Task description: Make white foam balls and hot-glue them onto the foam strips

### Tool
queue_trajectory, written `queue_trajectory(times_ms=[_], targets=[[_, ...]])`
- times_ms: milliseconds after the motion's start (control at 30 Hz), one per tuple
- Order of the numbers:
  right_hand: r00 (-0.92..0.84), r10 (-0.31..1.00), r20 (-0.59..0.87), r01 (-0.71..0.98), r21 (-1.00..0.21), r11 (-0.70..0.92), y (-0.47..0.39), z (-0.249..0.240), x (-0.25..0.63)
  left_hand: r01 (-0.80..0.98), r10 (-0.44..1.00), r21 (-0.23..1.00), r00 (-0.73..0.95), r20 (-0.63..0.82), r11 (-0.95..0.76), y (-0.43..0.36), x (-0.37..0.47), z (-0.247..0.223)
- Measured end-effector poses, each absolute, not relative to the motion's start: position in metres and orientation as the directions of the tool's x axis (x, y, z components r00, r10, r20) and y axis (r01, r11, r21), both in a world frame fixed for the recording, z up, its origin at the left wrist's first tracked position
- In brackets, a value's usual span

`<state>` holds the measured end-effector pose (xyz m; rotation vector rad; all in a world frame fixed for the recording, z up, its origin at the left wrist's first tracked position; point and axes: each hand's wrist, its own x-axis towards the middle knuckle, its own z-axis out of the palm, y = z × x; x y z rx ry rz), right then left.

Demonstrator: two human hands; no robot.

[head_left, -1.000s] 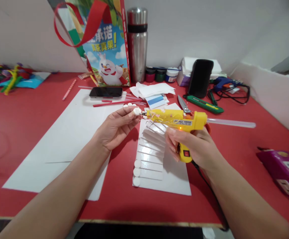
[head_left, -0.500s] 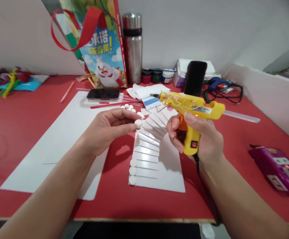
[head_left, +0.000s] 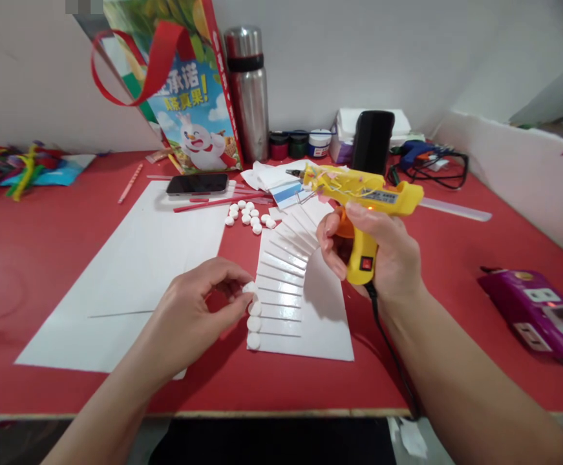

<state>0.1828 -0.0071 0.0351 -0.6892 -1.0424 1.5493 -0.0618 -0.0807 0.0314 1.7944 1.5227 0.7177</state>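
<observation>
Between thumb and fingers, my left hand [head_left: 208,310] pinches a small white disc [head_left: 249,287] at the left edge of a white card piece [head_left: 327,323]. Below it on that edge sit 3 more discs [head_left: 254,323] in a column. Thin strips fan out across the card, curving up and away. My right hand [head_left: 378,248] is wrapped around the handle of a yellow hot glue gun [head_left: 363,194], its nozzle pointing left above the far end of the card. A clear glue stick [head_left: 456,209] pokes out of the gun's back.
Loose white discs [head_left: 246,213] lie beyond the card. A large white sheet [head_left: 116,278] with a phone [head_left: 198,184] is at left. A steel flask [head_left: 249,97], gift bag [head_left: 198,123] and paint jars [head_left: 298,146] stand behind. A purple power strip [head_left: 528,310] is at right.
My left hand has come down toward me with the white disc, from above the card to its left edge over the column. The glue gun has shifted slightly left in view.
</observation>
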Motion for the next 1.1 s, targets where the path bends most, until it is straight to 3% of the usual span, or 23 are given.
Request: queue_trajectory(times_ms=[333, 733, 1100], targets=[[-0.225, 0.971, 0.085, -0.467, -0.884, -0.031, -0.007, 0.037, 0.181, 0.749, 0.999, 0.662, 0.049, 0.008, -0.042, -0.086, -0.044, 0.024], [-0.225, 0.970, 0.091, -0.458, -0.888, -0.023, -0.009, 0.037, 0.179, 0.837, 0.993, 0.536, 0.062, 0.104, -0.109, -0.089, -0.031, 0.025], [-0.230, 0.970, 0.075, -0.437, -0.899, -0.034, -0.009, 0.038, 0.180, 0.862, 0.995, 0.495, 0.088, 0.056, -0.104, -0.089, -0.031, 0.030]])
